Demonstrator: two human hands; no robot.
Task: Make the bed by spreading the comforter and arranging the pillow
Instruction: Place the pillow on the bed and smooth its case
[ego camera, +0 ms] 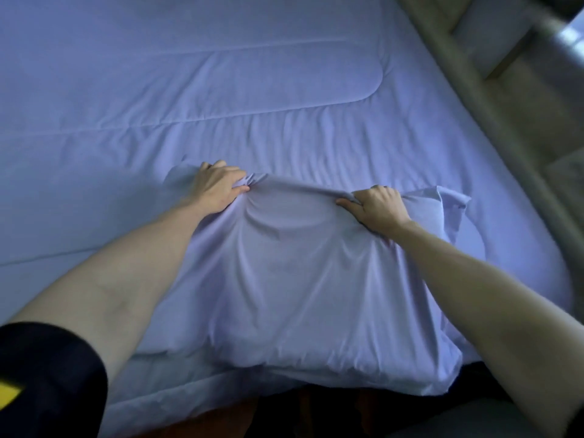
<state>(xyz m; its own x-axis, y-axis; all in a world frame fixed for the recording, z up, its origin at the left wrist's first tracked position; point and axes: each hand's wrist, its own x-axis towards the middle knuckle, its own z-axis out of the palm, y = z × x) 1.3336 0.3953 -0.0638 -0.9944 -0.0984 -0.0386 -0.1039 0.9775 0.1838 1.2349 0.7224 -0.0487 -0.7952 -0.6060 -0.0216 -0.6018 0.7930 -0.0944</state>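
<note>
Both arms are out over the bed, and the pillow (300,279) is the thing in play. It lies on top of the comforter (189,90), near edge at the near side of the bed, far edge up under the person's fingers.

The left hand (218,188) is clamped on the pillow's far edge, fingers curled over it and thumb pinching a bunch of case fabric, which gathers into tight creases right at the thumb. The right hand (377,205) does the same job further along that edge: fingers hooked over, thumb stretched out toward the left hand, cloth pulled taut between the 2. That stretched ridge of fabric between the hands reads as the reason for the wide grip: holding the edge at 2 points lets the pillow be dragged or squared without it folding in the middle.

Just beyond the right hand, the loose open end of the pillowcase (442,203) flops out, unfilled and untidy.

The comforter beyond both hands looks spread already, flat with only shallow wrinkles and stitched seams running across, so my read is that the spreading part is done and the pillow is the step in hand. The next move probably calls for an even pull or lift from both hands, or the case will bunch more at the left thumb.

Off past the right hand runs the padded bed frame (493,121). A dark sleeve (50,380) shows at the left upper arm.
</note>
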